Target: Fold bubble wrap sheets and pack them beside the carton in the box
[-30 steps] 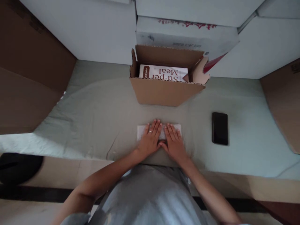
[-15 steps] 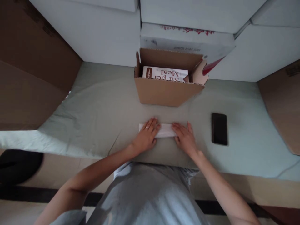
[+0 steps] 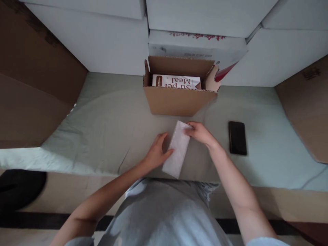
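A folded white sheet (image 3: 176,150), a soft flat strip whose material I cannot make out, is raised at a slant in front of me. My right hand (image 3: 198,132) pinches its upper end between thumb and fingers. Beside its left edge is my left hand (image 3: 158,150), thumb and fingers apart, the thumb tip at the sheet; whether it presses on it I cannot tell. Just beyond both hands stands an open brown cardboard box (image 3: 179,101). Inside it is a white carton (image 3: 176,82) with "Su-per Meal" printed on it, upside down from here.
To the right, a dark phone (image 3: 237,138) lies on the pale green cloth (image 3: 261,136). White boxes (image 3: 115,41) are stacked along the back. Large brown boxes stand at the left (image 3: 33,85) and right (image 3: 307,109). The cloth's front edge runs close to my body.
The white sheet was flat on the cloth under both hands. Now my right hand has lifted and turned it to a slant, and my left hand has come off its left end.
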`<state>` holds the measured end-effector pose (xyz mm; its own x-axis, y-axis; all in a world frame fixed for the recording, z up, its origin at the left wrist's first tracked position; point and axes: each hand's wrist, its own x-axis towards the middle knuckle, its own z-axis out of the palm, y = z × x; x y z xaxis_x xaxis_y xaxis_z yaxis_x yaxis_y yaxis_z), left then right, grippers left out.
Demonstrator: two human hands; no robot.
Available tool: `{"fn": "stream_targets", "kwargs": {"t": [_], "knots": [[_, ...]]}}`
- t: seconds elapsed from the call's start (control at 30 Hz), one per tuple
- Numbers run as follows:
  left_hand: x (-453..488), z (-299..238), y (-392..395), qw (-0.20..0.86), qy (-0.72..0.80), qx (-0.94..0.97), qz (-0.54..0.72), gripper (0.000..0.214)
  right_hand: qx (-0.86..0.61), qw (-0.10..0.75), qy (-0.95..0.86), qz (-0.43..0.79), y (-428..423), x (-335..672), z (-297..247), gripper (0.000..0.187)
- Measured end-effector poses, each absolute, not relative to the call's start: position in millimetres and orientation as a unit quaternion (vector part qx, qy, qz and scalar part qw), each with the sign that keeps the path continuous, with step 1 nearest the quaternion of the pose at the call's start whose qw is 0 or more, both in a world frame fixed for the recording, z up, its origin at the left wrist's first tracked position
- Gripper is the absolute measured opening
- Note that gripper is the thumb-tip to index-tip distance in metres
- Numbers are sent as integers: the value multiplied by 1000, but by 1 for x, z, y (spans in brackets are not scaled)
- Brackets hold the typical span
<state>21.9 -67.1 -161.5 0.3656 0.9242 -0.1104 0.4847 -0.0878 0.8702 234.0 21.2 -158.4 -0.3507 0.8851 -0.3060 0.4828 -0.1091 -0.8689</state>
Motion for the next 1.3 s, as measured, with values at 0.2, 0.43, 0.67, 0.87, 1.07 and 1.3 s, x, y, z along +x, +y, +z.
{"fn": "stream_targets", "kwargs": {"t": [0.2,0.43,0.67,0.87,1.07,1.3], "knots": [[32,-184,-73,177,357,908,129,36,-540,174,-713,412,31,221,-173,4],[33,-192,-84,179,367,911,61,67,-418,221,-848,241,-18,223,-171,23],[37,-191,-92,172,392,901,67,60,-382,179,-891,166,-45,231,-177,26],[36,-193,-106,143,401,897,117,50,-376,155,-901,149,-43,227,-182,26],[35,-194,-112,121,394,902,129,45,-338,198,-890,233,-49,232,-172,36],[36,-193,-112,96,387,908,128,39,-468,124,-831,274,-29,231,-165,41]]}}
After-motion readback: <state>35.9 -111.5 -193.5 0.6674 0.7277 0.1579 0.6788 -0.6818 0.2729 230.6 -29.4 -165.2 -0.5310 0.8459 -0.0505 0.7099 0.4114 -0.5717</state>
